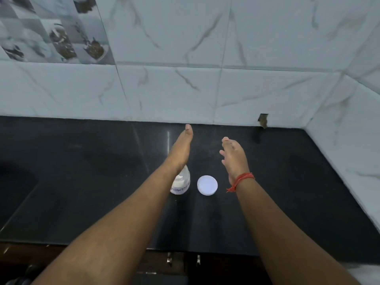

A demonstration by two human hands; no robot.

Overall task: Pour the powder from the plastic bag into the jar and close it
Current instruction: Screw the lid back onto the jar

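A small clear jar (181,185) with white powder inside and a label reading "POWDER" stands on the black counter, partly hidden under my left wrist. Its white round lid (207,185) lies flat on the counter just to the right of the jar, apart from it. My left hand (182,148) is stretched out flat above and beyond the jar, fingers straight, holding nothing. My right hand (233,157) hovers beyond the lid, fingers loosely spread, empty; a red thread is tied on that wrist. No plastic bag is in view.
The black stone counter (82,182) runs to a white marble-tile wall (185,89) at the back and right. A small dark gap (262,120) sits in the wall's base. Cabinet handles (169,259) show below the front edge.
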